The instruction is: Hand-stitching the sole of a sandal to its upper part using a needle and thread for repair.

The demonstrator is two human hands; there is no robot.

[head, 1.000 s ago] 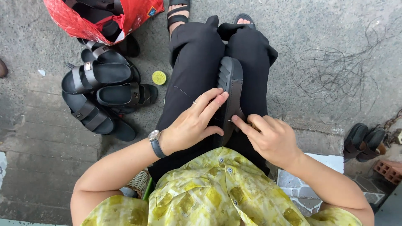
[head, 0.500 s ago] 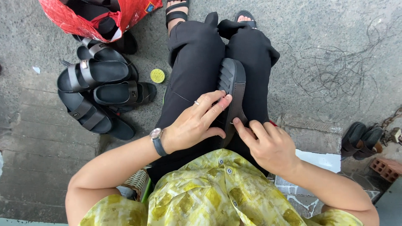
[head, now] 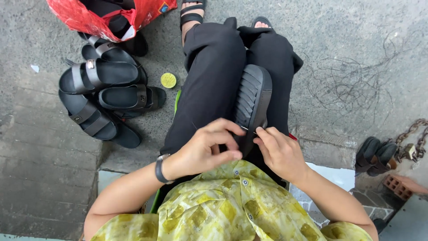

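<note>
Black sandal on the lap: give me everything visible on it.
The black sandal lies on the person's lap between the black-trousered thighs, sole side up, running lengthwise toward the knees. The sole looks like rubber or foam, dark grey-black, with ridged cross grooves and a smooth rounded rim. Its far end rests on the legs. Both hands meet at its near end: the left hand grips the edge, and the right hand pinches the rim. The straps are hidden.

Sandal (head: pixel 252 100): black, ribbed sole. Trousers (head: pixel 209 89): black. Shirt (head: pixel 223 205): yellow-green, mottled pattern. Piled sandals (head: pixel 100 96): black. Bag (head: pixel 84 15): red. Round lid (head: pixel 168 80): yellow-green. Ground (head: pixel 356 35): grey.
</note>
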